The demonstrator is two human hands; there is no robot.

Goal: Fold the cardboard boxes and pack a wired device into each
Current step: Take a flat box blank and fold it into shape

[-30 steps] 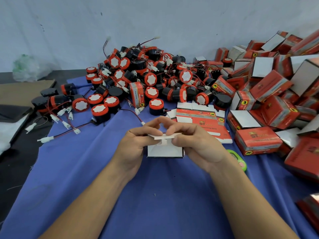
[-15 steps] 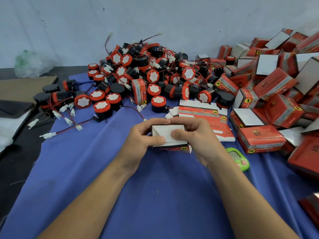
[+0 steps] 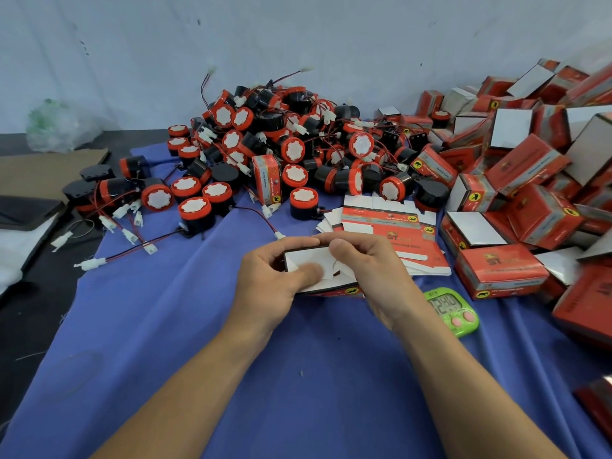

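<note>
Already many boxes (image 3: 500,271) lie packed; the left hand (image 3: 268,279) and right hand (image 3: 367,270) grip one box (image 3: 311,266), closing its flap; a pile of devices (image 3: 284,150) remains.

— What lies under our grip, where our left hand (image 3: 265,283) and right hand (image 3: 374,276) hold the red-and-white cardboard box (image 3: 299,260)?

— A blue cloth (image 3: 185,326) spread over a black table (image 3: 29,326). Beyond the grip we see a heap of round black-and-red wired devices (image 3: 281,154). Just beyond it to the right is a stack of flat red-and-white cardboard blanks (image 3: 381,217).

— And further right?

— A pile of folded red cardboard boxes (image 3: 530,180). Just right of the grip, nearer us, lies a green plastic digital timer (image 3: 452,311). Far to the left we see a brown cardboard sheet (image 3: 39,173).
</note>
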